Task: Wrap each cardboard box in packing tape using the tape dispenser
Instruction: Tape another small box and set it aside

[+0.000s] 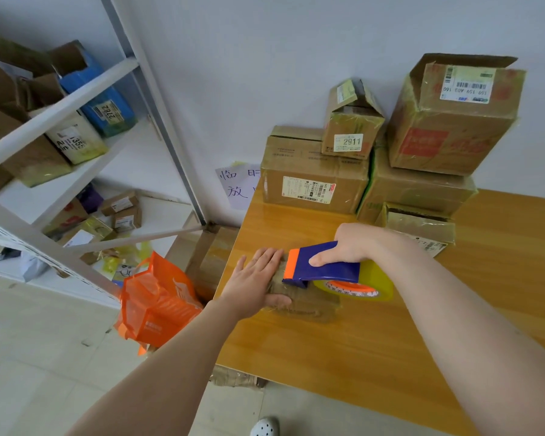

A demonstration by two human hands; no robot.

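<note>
A small flat cardboard box [309, 305] wrapped in tape lies near the left edge of the wooden table [343, 350]. My left hand [255, 284] rests flat on the box's left end, fingers straight, thumb along its near side. My right hand [350, 247] grips the blue and orange tape dispenser [321, 267], which sits on top of the box with its orange edge toward my left hand. The yellowish tape roll [362, 286] hangs on the dispenser's right side.
Taped cardboard boxes [315, 180] are stacked against the wall at the table's back, one [419, 225] just behind my right hand. An orange bag [158, 300] stands on the floor left of the table. White shelving [60, 171] with parcels fills the left.
</note>
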